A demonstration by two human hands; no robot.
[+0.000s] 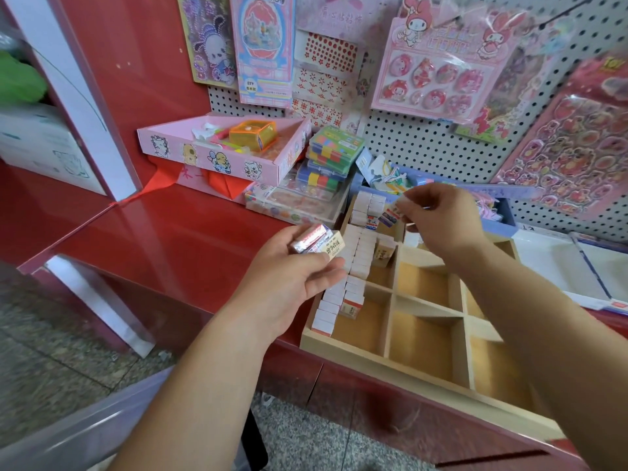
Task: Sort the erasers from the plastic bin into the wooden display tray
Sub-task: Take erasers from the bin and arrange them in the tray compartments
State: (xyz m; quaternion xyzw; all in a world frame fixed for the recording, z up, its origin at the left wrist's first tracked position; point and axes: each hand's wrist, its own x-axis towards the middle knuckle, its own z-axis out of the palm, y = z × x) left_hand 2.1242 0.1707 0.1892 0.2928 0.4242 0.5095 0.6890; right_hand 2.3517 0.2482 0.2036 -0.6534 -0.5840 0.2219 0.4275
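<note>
Red glossy counter [170,239] is running along under a white pegboard wall [424,147], which is hanging full of sticker packs. One blue-and-pink pack [261,45] is showing "DIY" on a small white label and "第3弹" at its top edge. At the far right, a red bear sticker sheet [577,141] is carrying the letters "TOY" in its corner.

On the counter's far left, a pink cartoon-printed cardboard box [217,154] is holding an orange translucent case [253,134]. Just to its right, a stack of coloured flat cases [334,151] is leaning.

I am working over the wooden display tray [390,363], which is sitting at the counter's near edge on the right. Its left column is filling with rows of white boxed erasers [356,253] standing on edge, and the other compartments I can see are showing bare wood.

My left hand [289,277] is hovering just left of the tray, fingers curled around a small bundle of erasers [316,243]. The front one is bearing dark characters too blurred for me to read.

My right hand [438,219] is reaching over the tray's far end, pinching a blue-and-white wrapped eraser [394,214] between thumb and fingertips above the far rows.

At the near left, a translucent plastic bin [85,430] is showing only its blurred rim.
</note>
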